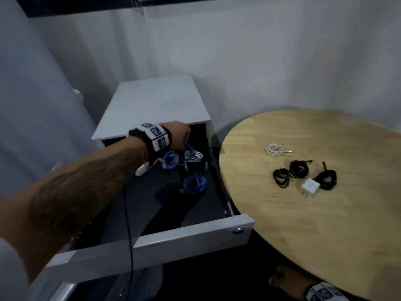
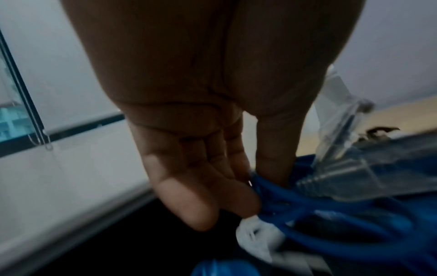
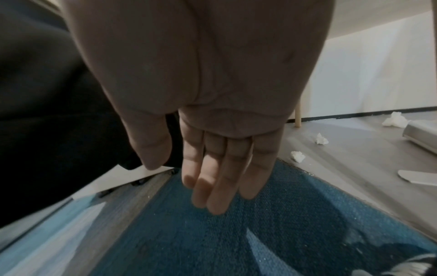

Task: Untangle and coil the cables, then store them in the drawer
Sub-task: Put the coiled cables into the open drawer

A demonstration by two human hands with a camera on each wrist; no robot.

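Observation:
My left hand (image 1: 184, 139) reaches into the back of the open white drawer (image 1: 165, 240) and pinches a coiled blue cable (image 1: 173, 159) that hangs just above the drawer's dark floor. In the left wrist view the left hand (image 2: 257, 190) holds the strands of the blue cable (image 2: 307, 211) between thumb and fingers, beside a clear plug (image 2: 343, 173). A second blue coil (image 1: 194, 184) lies in the drawer. On the round wooden table (image 1: 325, 235) lie a white coil (image 1: 274, 149) and three black coils (image 1: 299, 168). My right hand (image 3: 212, 179) hangs open and empty below the table edge.
A white charger block (image 1: 310, 187) sits among the black coils. The white cabinet top (image 1: 156, 103) stands against the wall behind the drawer. A thin black wire (image 1: 129, 224) hangs from my left wrist. Below lie a blue rug (image 3: 260, 233) and scraps of white paper (image 3: 298, 156).

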